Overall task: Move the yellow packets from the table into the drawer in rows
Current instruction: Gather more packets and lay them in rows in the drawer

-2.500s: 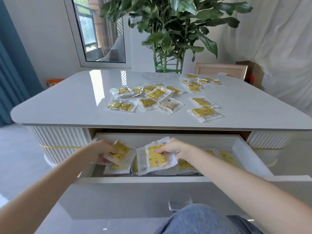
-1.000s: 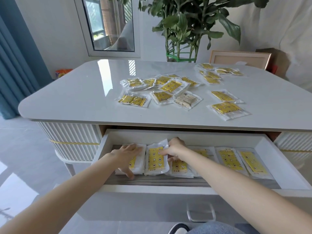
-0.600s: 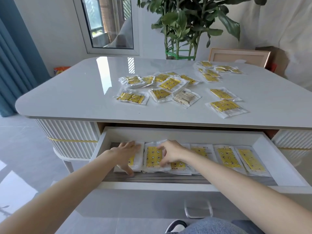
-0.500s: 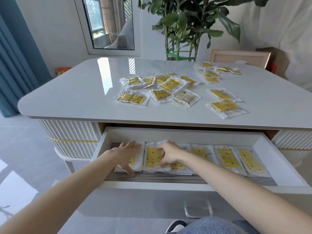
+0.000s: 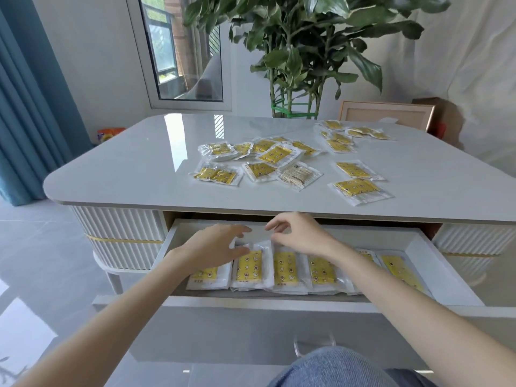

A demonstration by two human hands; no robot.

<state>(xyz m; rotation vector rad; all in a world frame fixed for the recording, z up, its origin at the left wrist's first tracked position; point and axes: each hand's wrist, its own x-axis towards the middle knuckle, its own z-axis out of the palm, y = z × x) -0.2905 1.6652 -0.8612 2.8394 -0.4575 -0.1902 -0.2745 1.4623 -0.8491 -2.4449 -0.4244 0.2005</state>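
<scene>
**Under the glossy white desk (image 5: 125,169), the open white drawer (image 5: 444,272) holds one row along its front edge.**

We judge the risk lies in the overlap. The flat yellow packets in clear plastic sleeves (image 5: 284,268) lie edge over edge and look slippery, so a brushing wrist could skew the row. Our left hand (image 5: 215,244) lies spread over the packet at the drawer's left end. Our right hand (image 5: 301,236) hovers above the row with fingers loosely curled, pinching nothing we can see. Many loose packets (image 5: 357,188) are scattered from the desk's middle to its far right corner.
</scene>
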